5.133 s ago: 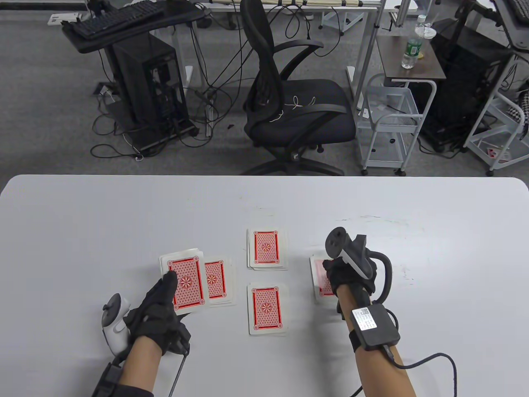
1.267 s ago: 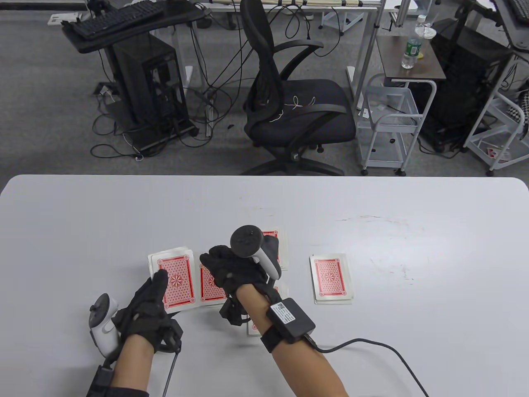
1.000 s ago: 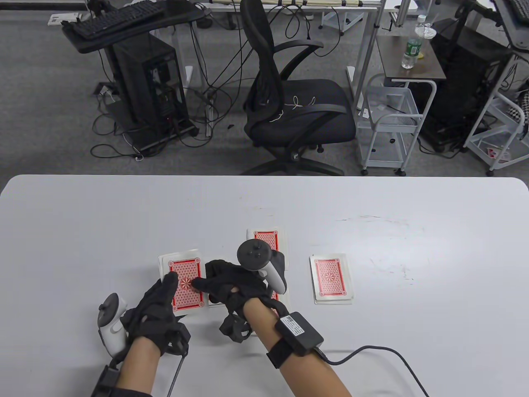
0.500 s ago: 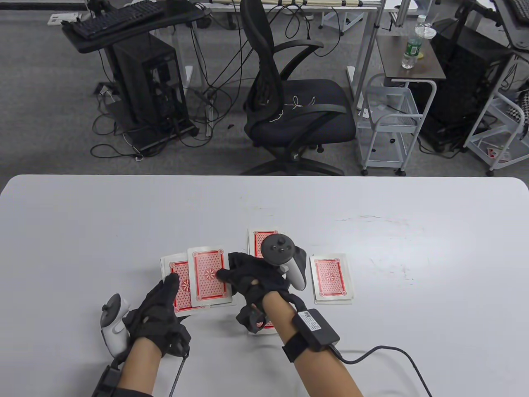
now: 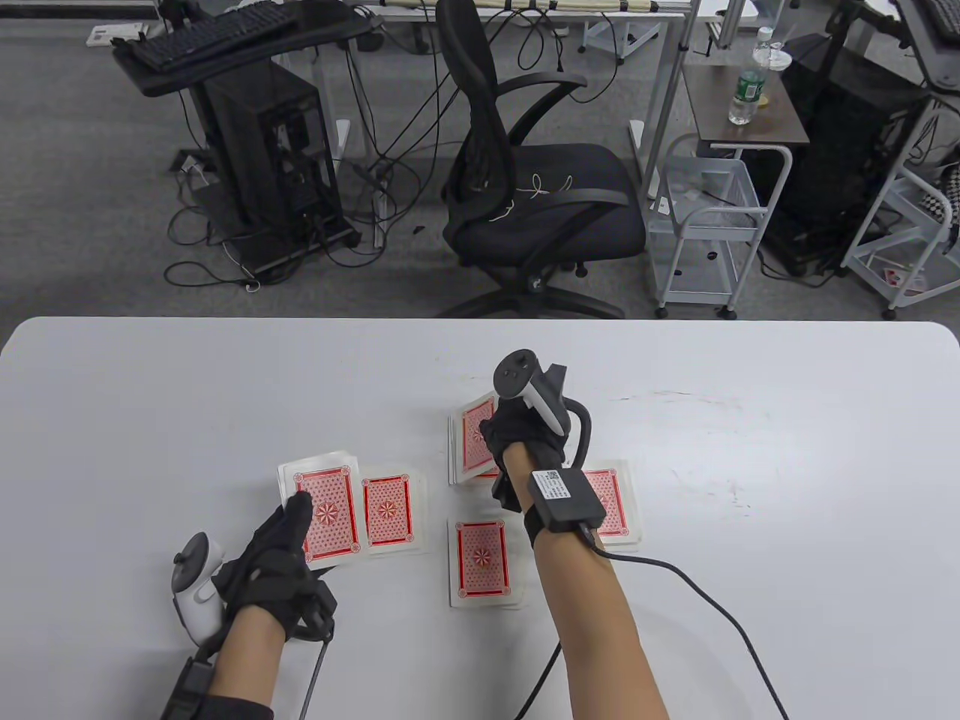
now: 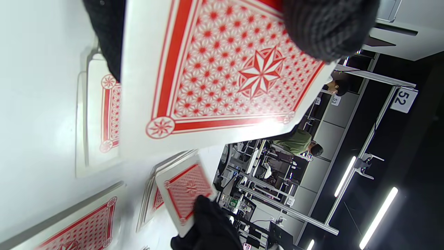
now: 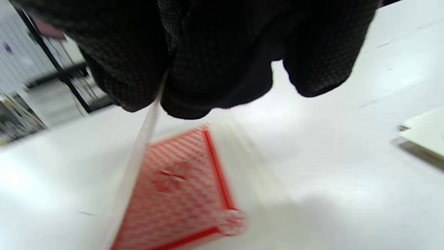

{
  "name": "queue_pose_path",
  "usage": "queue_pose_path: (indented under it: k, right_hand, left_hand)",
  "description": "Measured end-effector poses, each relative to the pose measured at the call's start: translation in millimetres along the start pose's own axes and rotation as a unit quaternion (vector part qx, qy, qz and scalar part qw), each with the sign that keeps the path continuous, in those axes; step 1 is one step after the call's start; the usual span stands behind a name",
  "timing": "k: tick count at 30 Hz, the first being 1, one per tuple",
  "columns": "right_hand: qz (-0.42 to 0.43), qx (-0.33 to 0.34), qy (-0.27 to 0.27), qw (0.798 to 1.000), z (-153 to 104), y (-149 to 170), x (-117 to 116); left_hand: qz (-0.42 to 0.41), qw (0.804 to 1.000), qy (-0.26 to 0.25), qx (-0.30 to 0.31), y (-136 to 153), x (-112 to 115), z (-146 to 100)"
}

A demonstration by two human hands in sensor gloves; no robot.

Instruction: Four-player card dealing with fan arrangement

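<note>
1. Single red-backed, white-bordered playing card [image 5: 475,441], pinched by right hand [image 5: 525,439] in black sensor glove; card tilted, held just over the far pile [image 5: 454,457] of same red-backed cards, at 12 o'clock of the pile group. Right wrist view is blurred, but card edge [image 7: 145,139] looks clamped btw thumb and fingers [image 7: 194,69], so grip = pinching the card.
2. Main red-backed deck [image 5: 321,511], thick stack, gripped by left hand [image 5: 281,559] in black glove, thumb on top face, fingers curled under. It sits at 9 o'clock of the group, lifted off the white table [image 5: 150,420]. Left wrist view: deck back [image 6: 225,76] fills frame, glove at both top corners.
3. Left pile [image 5: 390,514] lies flat just beside the deck, at its 3 o'clock; whether they touch, can't tell.
4. Near pile [image 5: 484,559] flat at 6 o'clock of the group, apart from the others.
5. Right pile [image 5: 619,502] at 3 o'clock, partly hidden under right wrist and its black sensor box [image 5: 564,499].
6. White tracker [image 5: 196,592] on back of left hand; dark-grey-and-white tracker [image 5: 529,386] on back of right hand. Black cable [image 5: 712,600] runs from the box toward 5 o'clock, off table's near edge.
7. Beyond table at 12 o'clock: black mesh office chair [image 5: 525,187]. At 10 o'clock, black PC tower [image 5: 270,142] w/ keyboard [image 5: 210,30] above it. At 2 o'clock, white wire trolley [image 5: 705,217] and green-label bottle [image 5: 746,94] on a brown side table.
</note>
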State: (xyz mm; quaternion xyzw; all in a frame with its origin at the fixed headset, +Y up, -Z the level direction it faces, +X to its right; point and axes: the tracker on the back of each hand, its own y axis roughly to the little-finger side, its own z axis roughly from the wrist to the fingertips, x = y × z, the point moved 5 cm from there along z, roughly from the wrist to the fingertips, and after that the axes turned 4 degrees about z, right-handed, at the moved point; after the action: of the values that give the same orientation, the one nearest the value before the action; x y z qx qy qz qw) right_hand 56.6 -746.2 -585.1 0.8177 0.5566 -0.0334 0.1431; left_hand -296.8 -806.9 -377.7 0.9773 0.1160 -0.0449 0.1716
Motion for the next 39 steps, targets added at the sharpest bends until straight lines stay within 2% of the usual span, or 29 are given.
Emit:
queue_pose_path:
  k: [5, 10, 12, 17, 21, 25, 28, 31, 32, 34, 36, 39]
  right_hand:
    - [-0.135, -0.030, 0.006, 0.990, 11, 4, -23]
    - [-0.129, -0.007, 0.024, 0.991, 3, 1, -10]
    - [-0.093, 0.022, 0.042, 0.995, -12, -2, 2]
    - [0.043, 0.083, 0.015, 0.996, -57, -11, 15]
    - [0.150, 0.149, -0.016, 0.977, -99, -24, 8]
    - [0.259, 0.206, -0.053, 0.942, -135, -39, -14]
    - [0.289, 0.229, -0.069, 0.927, -153, -49, -30]
    - [0.281, 0.244, -0.069, 0.926, -165, -56, -45]
    - [0.262, 0.261, -0.052, 0.928, -169, -60, -49]
    - [0.249, 0.267, -0.039, 0.930, -172, -64, -54]
    - [0.278, 0.256, -0.008, 0.926, -174, -62, -54]
    - [0.303, 0.241, -0.021, 0.922, -172, -59, -55]
  left_hand:
    - [0.003, 1.000, -0.005, -0.003, 0, -4, 2]
    - [0.010, 1.000, -0.008, -0.007, 2, -3, 2]
    - [0.014, 1.000, -0.005, -0.003, 2, -1, 2]
    - [0.024, 1.000, -0.002, -0.002, 3, 5, 1]
    - [0.029, 1.000, 0.004, 0.002, 3, 13, -1]
    - [0.030, 0.999, 0.018, 0.005, 4, 21, -5]
    - [0.033, 0.999, 0.029, 0.009, 4, 28, -8]
    - [0.032, 0.999, 0.041, 0.010, 5, 35, -9]
    - [0.030, 0.998, 0.047, 0.013, 5, 37, -10]
    - [0.032, 0.998, 0.057, 0.014, 6, 42, -10]
    - [0.028, 0.997, 0.064, 0.022, 6, 46, -11]
    - [0.035, 0.997, 0.060, 0.022, 5, 43, -11]
